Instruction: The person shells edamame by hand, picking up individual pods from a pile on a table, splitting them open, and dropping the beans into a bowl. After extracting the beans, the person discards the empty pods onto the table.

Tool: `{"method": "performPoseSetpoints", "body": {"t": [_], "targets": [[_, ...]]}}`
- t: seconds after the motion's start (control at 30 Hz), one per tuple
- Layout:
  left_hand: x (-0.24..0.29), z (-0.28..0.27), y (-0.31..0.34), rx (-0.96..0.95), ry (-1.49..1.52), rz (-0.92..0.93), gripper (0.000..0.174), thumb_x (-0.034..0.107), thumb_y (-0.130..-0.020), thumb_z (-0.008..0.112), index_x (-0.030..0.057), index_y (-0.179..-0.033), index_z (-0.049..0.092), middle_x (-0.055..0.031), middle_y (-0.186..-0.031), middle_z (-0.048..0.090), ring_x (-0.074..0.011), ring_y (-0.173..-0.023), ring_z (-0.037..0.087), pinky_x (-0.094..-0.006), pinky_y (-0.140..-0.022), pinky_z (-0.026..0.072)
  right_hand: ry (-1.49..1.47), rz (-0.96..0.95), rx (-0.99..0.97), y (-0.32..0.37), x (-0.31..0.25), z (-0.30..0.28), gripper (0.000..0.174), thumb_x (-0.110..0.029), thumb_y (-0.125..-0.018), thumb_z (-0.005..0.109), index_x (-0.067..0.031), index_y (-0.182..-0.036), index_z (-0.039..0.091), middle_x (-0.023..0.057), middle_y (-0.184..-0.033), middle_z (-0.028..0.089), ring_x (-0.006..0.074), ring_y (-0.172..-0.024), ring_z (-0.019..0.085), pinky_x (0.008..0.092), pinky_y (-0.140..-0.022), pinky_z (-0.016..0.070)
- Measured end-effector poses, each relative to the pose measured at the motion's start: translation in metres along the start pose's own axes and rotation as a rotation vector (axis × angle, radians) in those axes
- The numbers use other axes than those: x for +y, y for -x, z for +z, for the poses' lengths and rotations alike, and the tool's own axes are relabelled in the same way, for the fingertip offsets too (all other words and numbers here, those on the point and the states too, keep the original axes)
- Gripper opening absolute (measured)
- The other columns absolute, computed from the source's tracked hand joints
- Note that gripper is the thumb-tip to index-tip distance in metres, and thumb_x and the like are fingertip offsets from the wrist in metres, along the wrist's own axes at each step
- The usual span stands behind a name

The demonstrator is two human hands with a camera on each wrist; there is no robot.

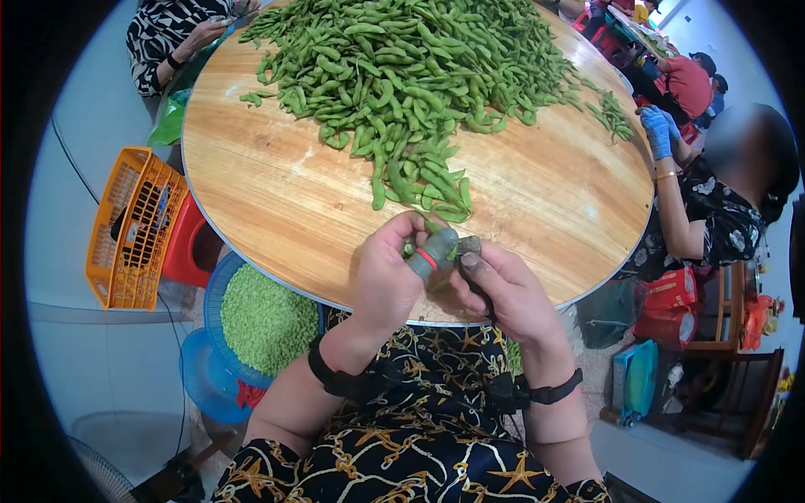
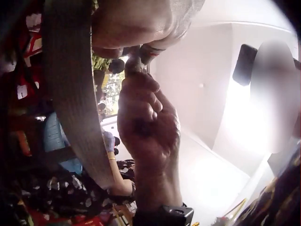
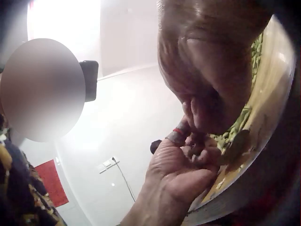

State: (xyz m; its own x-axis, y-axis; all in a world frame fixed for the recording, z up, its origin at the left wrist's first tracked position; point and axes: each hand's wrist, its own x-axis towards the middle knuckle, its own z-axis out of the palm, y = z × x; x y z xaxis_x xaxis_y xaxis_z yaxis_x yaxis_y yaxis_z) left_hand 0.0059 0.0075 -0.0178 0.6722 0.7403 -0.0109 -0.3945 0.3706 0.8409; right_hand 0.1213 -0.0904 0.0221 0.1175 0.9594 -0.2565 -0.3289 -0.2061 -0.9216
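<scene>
In the head view my left hand point(image 1: 387, 272) grips a green soybean pod point(image 1: 432, 225) at the table's near edge. A grey cover with a red band point(image 1: 428, 256) sits on its thumb. My right hand point(image 1: 513, 293) meets it from the other side, thumb and forefinger curled in, pinching at the pod's green end. Dark covering point(image 1: 468, 246) shows on the right fingertip. Both hands also show in the wrist views, where the pod is mostly hidden by fingers. Just beyond them, loose pods point(image 1: 436, 180) spill from a large heap point(image 1: 402, 71).
The round wooden table point(image 1: 277, 176) carries the heap. A blue basket of shelled beans point(image 1: 214, 289) stands below left, near an orange crate point(image 1: 105, 251) and red stool point(image 1: 180, 260). Another person with blue gloves point(image 1: 658, 130) sits at the right; a further person's arm point(image 1: 197, 42) reaches in at upper left.
</scene>
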Motion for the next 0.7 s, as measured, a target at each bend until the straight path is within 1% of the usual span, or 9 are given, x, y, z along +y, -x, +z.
{"method": "performPoseSetpoints", "body": {"t": [0.03, 0.17, 0.23, 0.37, 0.43, 0.57, 0.63, 0.67, 0.7], "targets": [[0.001, 0.001, 0.001, 0.014, -0.113, 0.029, 0.011, 0.010, -0.085, 0.060, 0.0033, -0.091, 0.055, 0.0005, -0.082, 0.055, -0.0061, -0.068, 0.050, -0.0176, -0.061, 0.0401, 0.015, 0.008, 0.021, -0.001, 0.000, 0.000, 0.022, -0.021, -0.096, 0.040, -0.0050, -0.086, 0.050, -0.0038, -0.059, 0.042, 0.0041, -0.048, 0.034, 0.0187, -0.043, 0.0253], [0.005, -0.001, 0.003, -0.044, -0.070, -0.028, 0.011, 0.012, -0.085, 0.060, 0.0033, -0.090, 0.055, 0.0006, -0.081, 0.054, -0.0062, -0.069, 0.050, -0.0179, -0.062, 0.0399, -0.182, 0.094, 0.020, 0.000, -0.004, 0.003, 0.019, -0.019, -0.096, 0.040, -0.0049, -0.088, 0.051, -0.0038, -0.058, 0.042, 0.0032, -0.045, 0.031, 0.0180, -0.041, 0.0235], [0.004, -0.006, 0.003, -0.255, 0.228, -0.079, 0.014, 0.013, -0.084, 0.061, 0.0032, -0.090, 0.055, 0.0004, -0.083, 0.055, -0.0065, -0.072, 0.051, -0.0184, -0.064, 0.0398, -0.449, 0.193, -0.076, 0.002, -0.005, 0.003, 0.018, -0.019, -0.096, 0.042, -0.0043, -0.090, 0.052, -0.0040, -0.059, 0.043, 0.0032, -0.045, 0.030, 0.0180, -0.040, 0.0234], [0.006, -0.005, 0.005, -0.250, 0.317, -0.195, 0.017, 0.013, -0.082, 0.065, 0.0033, -0.091, 0.055, 0.0008, -0.084, 0.054, -0.0066, -0.076, 0.050, -0.0188, -0.065, 0.0402, -0.455, 0.199, -0.027, 0.001, 0.001, 0.005, 0.016, -0.017, -0.095, 0.044, -0.0034, -0.090, 0.052, -0.0041, -0.059, 0.045, 0.0030, -0.045, 0.030, 0.0181, -0.040, 0.0238], [-0.002, -0.004, 0.006, -0.170, -0.177, 0.018, 0.018, 0.009, -0.082, 0.064, 0.0019, -0.096, 0.056, 0.0016, -0.083, 0.055, -0.0057, -0.077, 0.051, -0.0199, -0.070, 0.0420, 0.130, -0.074, 0.165, -0.001, 0.013, 0.006, 0.015, -0.015, -0.093, 0.046, -0.0028, -0.088, 0.053, -0.0040, -0.060, 0.046, 0.0026, -0.045, 0.031, 0.0180, -0.041, 0.0241], [-0.007, -0.001, 0.006, -0.051, -0.303, 0.109, 0.022, 0.006, -0.078, 0.067, 0.0032, -0.096, 0.056, 0.0008, -0.085, 0.053, -0.0055, -0.079, 0.049, -0.0194, -0.068, 0.0421, 0.407, -0.213, 0.277, -0.002, 0.013, 0.005, 0.016, -0.015, -0.093, 0.046, -0.0036, -0.085, 0.053, -0.0042, -0.060, 0.046, 0.0020, -0.047, 0.033, 0.0174, -0.042, 0.0251], [-0.005, 0.002, 0.008, -0.045, -0.304, 0.136, 0.024, 0.003, -0.080, 0.063, 0.0022, -0.102, 0.056, -0.0001, -0.086, 0.055, -0.0050, -0.074, 0.050, -0.0182, -0.064, 0.0425, -0.047, -0.007, 0.140, 0.002, 0.006, -0.002, 0.017, -0.016, -0.094, 0.046, -0.0046, -0.083, 0.053, -0.0044, -0.060, 0.046, 0.0021, -0.048, 0.034, 0.0167, -0.043, 0.0255], [-0.003, 0.000, 0.009, -0.045, -0.304, 0.136, 0.024, 0.003, -0.080, 0.063, 0.0022, -0.102, 0.056, -0.0001, -0.086, 0.055, -0.0050, -0.074, 0.050, -0.0182, -0.064, 0.0425, -0.046, -0.008, 0.140, 0.002, 0.005, -0.003, 0.017, -0.016, -0.094, 0.046, -0.0046, -0.083, 0.053, -0.0044, -0.060, 0.046, 0.0021, -0.048, 0.034, 0.0167, -0.043, 0.0255], [-0.001, -0.005, 0.010, -0.068, -0.026, -0.014, 0.025, 0.002, -0.080, 0.062, 0.0022, -0.104, 0.056, -0.0002, -0.085, 0.056, -0.0047, -0.071, 0.050, -0.0175, -0.062, 0.0419, -0.200, 0.044, 0.081, 0.003, 0.004, -0.003, 0.019, -0.018, -0.094, 0.045, -0.0049, -0.082, 0.052, -0.0046, -0.060, 0.046, 0.0019, -0.048, 0.034, 0.0164, -0.043, 0.0253]]}}
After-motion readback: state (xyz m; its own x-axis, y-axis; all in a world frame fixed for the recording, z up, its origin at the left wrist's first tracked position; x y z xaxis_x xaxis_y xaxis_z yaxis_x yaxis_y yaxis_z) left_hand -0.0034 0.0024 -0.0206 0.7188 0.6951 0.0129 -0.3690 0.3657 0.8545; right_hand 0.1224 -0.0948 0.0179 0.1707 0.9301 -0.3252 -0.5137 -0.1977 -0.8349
